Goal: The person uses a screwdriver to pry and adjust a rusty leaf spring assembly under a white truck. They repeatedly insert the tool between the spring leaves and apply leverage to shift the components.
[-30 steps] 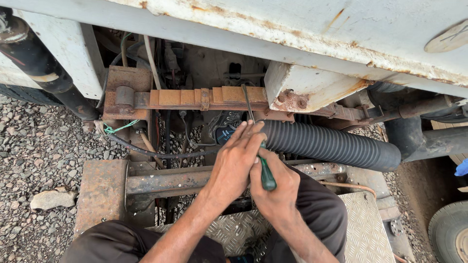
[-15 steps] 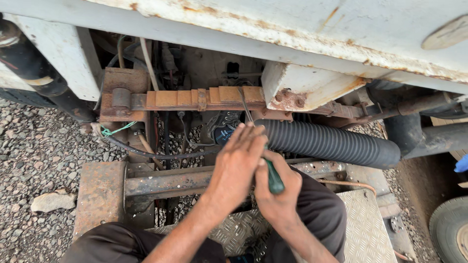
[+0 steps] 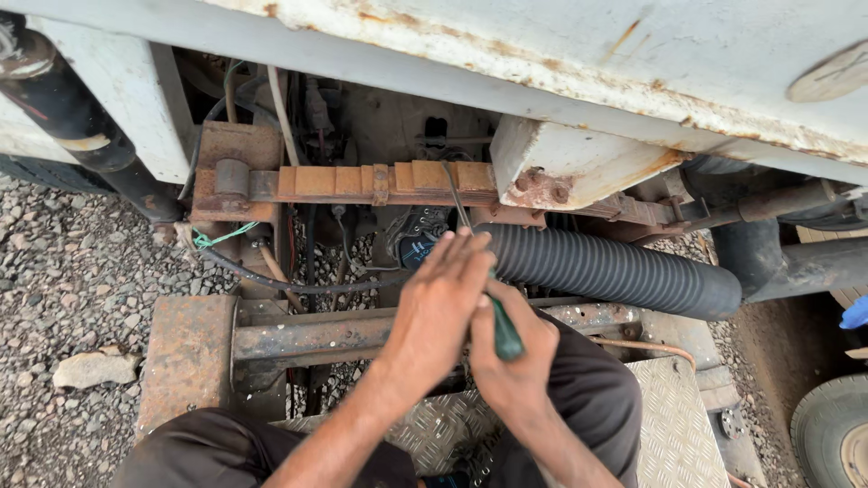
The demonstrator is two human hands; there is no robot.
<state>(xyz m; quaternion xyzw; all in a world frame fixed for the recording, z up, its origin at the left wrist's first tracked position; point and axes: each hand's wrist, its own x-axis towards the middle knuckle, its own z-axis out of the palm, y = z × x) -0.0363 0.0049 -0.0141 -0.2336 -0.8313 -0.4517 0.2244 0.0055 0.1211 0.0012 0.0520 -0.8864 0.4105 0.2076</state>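
Head view, one item in hand: screwdriver (image 3: 504, 333) with dark green handle, held beneath a white, rust-edged vehicle body (image 3: 579, 54). Long axis near upright in the picture, tilted slightly; the handle's lower end sits in the fist, the upper end runs up under the other hand's fingers toward the undercarriage. Tip hidden.

Right hand (image 3: 514, 361): clenched round the handle, wrist coming up from below over a dark trouser leg.

Left hand (image 3: 441, 303): fingers straight and together, laid flat against the handle's upper part and the right hand; grasps nothing that shows.

Surroundings: black ribbed hose (image 3: 615, 269) just right of the fingertips; rusty leaf spring (image 3: 380, 183) above; rusted steel bar (image 3: 298, 339) to the left; chequer-plate step (image 3: 674, 425) below; gravel ground (image 3: 63, 289) at left; tyre (image 3: 836, 434) at lower right.
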